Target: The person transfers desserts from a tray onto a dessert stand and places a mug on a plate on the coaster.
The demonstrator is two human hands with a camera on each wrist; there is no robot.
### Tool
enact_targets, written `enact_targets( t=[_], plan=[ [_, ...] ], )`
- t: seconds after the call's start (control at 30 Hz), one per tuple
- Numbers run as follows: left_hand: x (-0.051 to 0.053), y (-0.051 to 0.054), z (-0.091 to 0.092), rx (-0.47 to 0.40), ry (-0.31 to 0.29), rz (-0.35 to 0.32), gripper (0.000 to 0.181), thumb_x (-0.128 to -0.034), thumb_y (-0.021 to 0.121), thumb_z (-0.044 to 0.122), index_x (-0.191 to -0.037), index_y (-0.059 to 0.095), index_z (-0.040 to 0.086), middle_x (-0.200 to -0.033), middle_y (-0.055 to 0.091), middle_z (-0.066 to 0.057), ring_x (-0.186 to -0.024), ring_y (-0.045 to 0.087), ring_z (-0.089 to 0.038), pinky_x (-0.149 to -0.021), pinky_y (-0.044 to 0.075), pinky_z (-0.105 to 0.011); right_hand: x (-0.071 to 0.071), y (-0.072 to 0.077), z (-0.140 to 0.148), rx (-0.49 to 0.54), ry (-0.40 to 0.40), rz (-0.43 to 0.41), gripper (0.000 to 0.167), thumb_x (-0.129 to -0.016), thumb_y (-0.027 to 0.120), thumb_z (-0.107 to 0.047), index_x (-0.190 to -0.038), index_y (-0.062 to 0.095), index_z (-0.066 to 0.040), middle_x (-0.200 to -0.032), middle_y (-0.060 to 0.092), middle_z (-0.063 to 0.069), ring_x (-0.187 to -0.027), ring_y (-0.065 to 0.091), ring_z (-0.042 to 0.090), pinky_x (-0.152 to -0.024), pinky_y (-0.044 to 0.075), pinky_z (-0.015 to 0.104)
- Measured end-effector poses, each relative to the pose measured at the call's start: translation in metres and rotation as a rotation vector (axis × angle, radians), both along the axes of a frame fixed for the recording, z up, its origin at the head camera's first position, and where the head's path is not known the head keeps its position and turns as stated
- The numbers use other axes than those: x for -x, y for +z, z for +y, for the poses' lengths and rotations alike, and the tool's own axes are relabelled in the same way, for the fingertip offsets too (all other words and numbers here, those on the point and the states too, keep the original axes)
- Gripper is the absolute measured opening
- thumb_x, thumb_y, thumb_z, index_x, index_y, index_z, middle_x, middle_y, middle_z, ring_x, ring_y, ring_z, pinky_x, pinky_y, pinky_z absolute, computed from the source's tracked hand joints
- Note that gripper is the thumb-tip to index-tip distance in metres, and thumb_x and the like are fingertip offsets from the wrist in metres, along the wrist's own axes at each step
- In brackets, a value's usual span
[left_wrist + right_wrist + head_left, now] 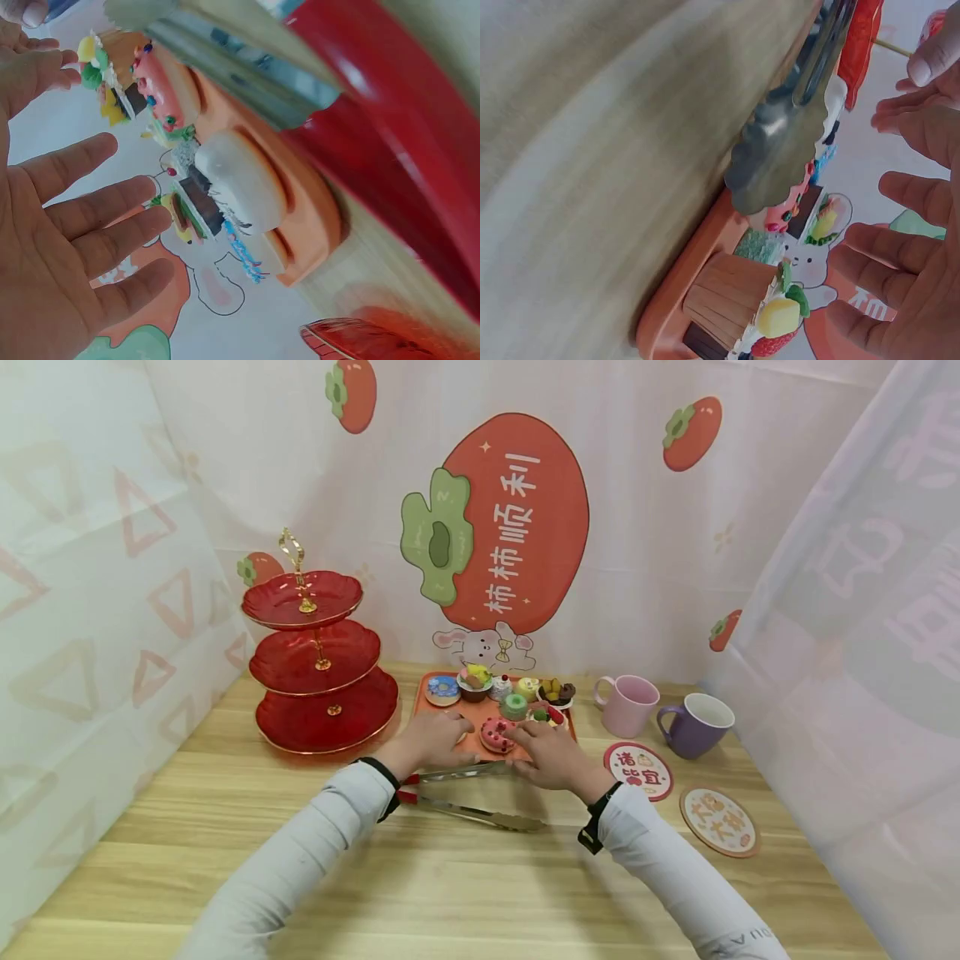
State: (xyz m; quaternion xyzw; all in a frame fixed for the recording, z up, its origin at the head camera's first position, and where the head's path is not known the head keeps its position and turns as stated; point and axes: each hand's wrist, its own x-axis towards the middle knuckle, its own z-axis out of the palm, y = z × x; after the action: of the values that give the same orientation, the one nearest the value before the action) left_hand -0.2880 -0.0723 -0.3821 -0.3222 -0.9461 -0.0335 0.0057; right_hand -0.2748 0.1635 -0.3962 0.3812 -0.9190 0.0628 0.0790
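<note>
My left hand (pixel 433 742) hovers over the front left of an orange tray (pixel 319 229), fingers spread and holding nothing. Over the tray's front right, my right hand (pixel 553 757) is likewise spread, its palm bare in the right wrist view. Between them a pink sprinkled doughnut (pixel 495 735) lies on the tray. A white-iced doughnut (pixel 240 184) shows in the left wrist view, mostly hidden by my left hand from the head. Metal tongs (pixel 480 815) with red handles lie splayed on the table before the tray. A fruit-topped cupcake (pixel 731 296) sits at the tray's right end.
A three-tier red stand (pixel 330 718) with a gold handle stands left. Right of the tray are a pink mug (pixel 630 708), a purple mug (pixel 693 727) and two round coasters, one red-rimmed (pixel 639 770), one tan (pixel 720 822). A blue doughnut (pixel 442 690) sits at the tray's back left.
</note>
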Motion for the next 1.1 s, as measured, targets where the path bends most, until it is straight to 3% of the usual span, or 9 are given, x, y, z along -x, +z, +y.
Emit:
enact_targets(
  t=[0.2,0.5,0.67,0.87,1.1],
  plan=[
    [-0.008,-0.005,-0.002,0.021,-0.022,0.002,0.052,-0.0838,0.059,0.053,-0.118,0.063,0.013,-0.109,0.062,-0.005,-0.096,0.059,-0.022,-0.075,0.047,-0.041,-0.01,-0.004,0.005,0.003,0.01,-0.019,0.046,-0.09,0.059,-0.035,-0.127,0.055,-0.008,-0.12,0.054,0.014,-0.106,0.053,0.033,-0.081,0.04,0.055],
    [-0.024,-0.013,-0.015,0.025,-0.046,-0.082,0.053,-0.0854,0.058,0.052,-0.12,0.061,0.011,-0.112,0.061,-0.005,-0.097,0.058,-0.022,-0.083,0.044,-0.042,-0.026,-0.01,0.018,0.036,0.021,-0.04,0.039,-0.088,0.062,-0.028,-0.122,0.058,-0.008,-0.119,0.055,0.015,-0.112,0.049,0.036,-0.086,0.039,0.056],
    [-0.033,-0.018,-0.028,-0.009,-0.054,-0.104,0.052,-0.0854,0.06,0.049,-0.12,0.061,0.009,-0.112,0.061,-0.005,-0.1,0.057,-0.022,-0.085,0.044,-0.041,-0.036,-0.013,0.026,-0.01,0.006,-0.047,0.042,-0.089,0.061,-0.031,-0.125,0.057,-0.011,-0.117,0.055,0.011,-0.108,0.051,0.03,-0.08,0.04,0.054],
    [-0.043,-0.019,-0.043,-0.088,-0.062,-0.113,0.054,-0.0832,0.064,0.045,-0.119,0.061,0.005,-0.114,0.06,-0.011,-0.102,0.056,-0.027,-0.086,0.043,-0.044,-0.044,-0.015,0.035,-0.026,0.002,-0.059,0.044,-0.09,0.06,-0.034,-0.127,0.056,-0.01,-0.12,0.055,0.011,-0.113,0.049,0.031,-0.086,0.036,0.057],
    [-0.049,-0.028,-0.062,-0.094,-0.048,-0.099,0.053,-0.0793,0.07,0.04,-0.116,0.06,0.003,-0.092,0.058,-0.004,-0.084,0.051,-0.019,-0.073,0.042,-0.037,-0.047,-0.022,0.049,-0.023,-0.017,-0.072,0.044,-0.088,0.061,-0.034,-0.125,0.056,-0.009,-0.122,0.054,0.015,-0.108,0.051,0.034,-0.078,0.041,0.054]
  ],
)
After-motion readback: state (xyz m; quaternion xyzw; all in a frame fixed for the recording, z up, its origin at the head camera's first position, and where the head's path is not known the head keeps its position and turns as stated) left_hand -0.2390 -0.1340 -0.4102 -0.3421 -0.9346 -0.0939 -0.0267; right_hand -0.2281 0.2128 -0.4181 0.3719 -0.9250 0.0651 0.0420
